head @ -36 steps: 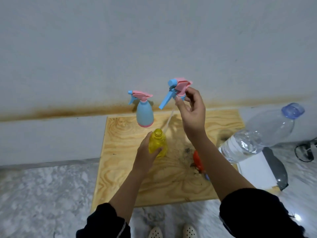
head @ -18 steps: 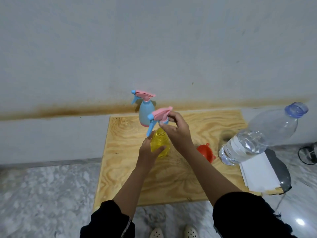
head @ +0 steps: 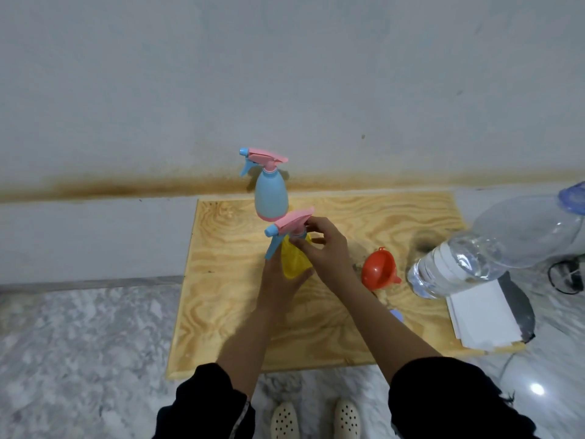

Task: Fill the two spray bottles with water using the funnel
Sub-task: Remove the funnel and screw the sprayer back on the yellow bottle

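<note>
A yellow spray bottle [head: 292, 259] stands on the wooden board [head: 228, 286]. My left hand [head: 278, 280] grips its body from the near side. A pink and blue spray head [head: 289, 228] sits on the bottle's neck, and my right hand [head: 326, 248] holds its collar with the fingertips. A blue spray bottle [head: 271, 198] with its own pink head stands upright behind, near the wall. A red funnel [head: 378, 269] lies on its side on the board, to the right of my right hand.
A large clear water bottle [head: 481, 258] with a blue cap stands at the board's right side. White paper sheets [head: 481, 315] lie on a dark object at the right edge. A small blue cap [head: 397, 315] peeks out beside my right forearm. The wall is close behind.
My right hand brought the spray head down from high above onto the yellow bottle's neck. The left hand kept hold of the bottle. The funnel came into view.
</note>
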### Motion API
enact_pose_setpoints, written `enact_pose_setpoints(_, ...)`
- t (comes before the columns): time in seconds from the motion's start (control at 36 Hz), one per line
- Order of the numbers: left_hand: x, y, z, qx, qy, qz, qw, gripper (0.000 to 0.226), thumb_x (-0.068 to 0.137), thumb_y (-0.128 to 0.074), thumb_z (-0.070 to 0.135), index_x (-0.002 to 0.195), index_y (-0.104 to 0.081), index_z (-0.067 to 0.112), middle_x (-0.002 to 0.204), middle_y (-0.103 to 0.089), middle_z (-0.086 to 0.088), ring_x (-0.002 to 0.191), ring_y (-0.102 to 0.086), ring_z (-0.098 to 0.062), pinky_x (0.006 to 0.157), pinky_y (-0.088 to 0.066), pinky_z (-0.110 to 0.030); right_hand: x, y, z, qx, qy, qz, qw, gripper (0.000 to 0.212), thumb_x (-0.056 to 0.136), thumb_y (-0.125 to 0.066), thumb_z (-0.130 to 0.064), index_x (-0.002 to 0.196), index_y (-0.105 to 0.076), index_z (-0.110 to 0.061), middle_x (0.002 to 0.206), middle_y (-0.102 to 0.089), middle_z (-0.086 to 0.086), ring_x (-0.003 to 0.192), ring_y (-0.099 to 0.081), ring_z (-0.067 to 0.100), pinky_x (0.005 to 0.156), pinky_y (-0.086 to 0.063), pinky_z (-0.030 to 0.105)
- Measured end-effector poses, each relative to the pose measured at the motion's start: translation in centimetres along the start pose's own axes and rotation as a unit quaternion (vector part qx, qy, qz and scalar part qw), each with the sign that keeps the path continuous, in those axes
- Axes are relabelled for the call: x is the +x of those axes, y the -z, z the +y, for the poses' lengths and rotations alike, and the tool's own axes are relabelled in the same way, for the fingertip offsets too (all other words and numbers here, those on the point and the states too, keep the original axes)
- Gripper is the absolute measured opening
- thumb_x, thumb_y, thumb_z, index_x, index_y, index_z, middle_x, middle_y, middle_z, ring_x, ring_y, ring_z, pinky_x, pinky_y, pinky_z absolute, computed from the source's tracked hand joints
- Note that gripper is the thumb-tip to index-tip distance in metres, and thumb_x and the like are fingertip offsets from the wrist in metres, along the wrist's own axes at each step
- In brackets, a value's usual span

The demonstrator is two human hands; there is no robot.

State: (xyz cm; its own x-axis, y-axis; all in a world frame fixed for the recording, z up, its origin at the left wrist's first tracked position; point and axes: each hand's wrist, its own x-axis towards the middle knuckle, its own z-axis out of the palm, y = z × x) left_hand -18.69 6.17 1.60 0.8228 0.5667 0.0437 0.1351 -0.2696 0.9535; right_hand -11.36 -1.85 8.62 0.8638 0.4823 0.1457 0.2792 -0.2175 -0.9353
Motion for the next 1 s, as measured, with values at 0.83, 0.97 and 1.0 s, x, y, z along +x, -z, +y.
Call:
enact_pose_setpoints(0.83, 2.3, 3.0, 10.9, 0.004, -0.012, -0.104, 0.994, 0.087, 0.062, -0.087, 0.029, 0.137, -0.045, 0.027, 0.117, -0.061, 0.007, 0.114, -0.054, -0.007, 0.094, -0.045, -0.024, 1.6, 5.7, -6.6, 0.181, -0.021, 0.000, 0.983, 0.029, 0.089, -0.061, -0.019, 0.117, -0.060, -0.012, 0.118, -0.059, 0.011, 0.105, -0.055, 0.010, 0.089, -0.042, 0.019)
enact_pose_setpoints(0.97, 1.8, 2.9, 12.0, 0.007, -0.020, -0.099, 0.995, 0.089, 0.061, -0.088, 0.027, 0.139, -0.043, 0.028, 0.112, -0.061, 0.002, 0.109, -0.055, -0.009, 0.094, -0.045, -0.026, 1.5, 6.2, -7.4, 0.183, -0.027, 0.040, 0.982, 0.026, 0.083, -0.067, -0.008, 0.107, -0.058, -0.010, 0.115, -0.062, 0.014, 0.100, -0.058, 0.015, 0.087, -0.047, 0.023)
enact_pose_setpoints(1.0, 1.7, 2.9, 12.1, 0.009, -0.024, -0.100, 0.995, 0.089, 0.061, -0.088, 0.027, 0.138, -0.043, 0.029, 0.112, -0.061, 0.003, 0.108, -0.055, -0.008, 0.093, -0.044, -0.025, 1.4, 6.1, -7.4, 0.195, -0.033, 0.046, 0.979, 0.027, 0.082, -0.068, -0.009, 0.106, -0.056, -0.011, 0.114, -0.061, 0.012, 0.100, -0.058, 0.016, 0.085, -0.047, 0.023)
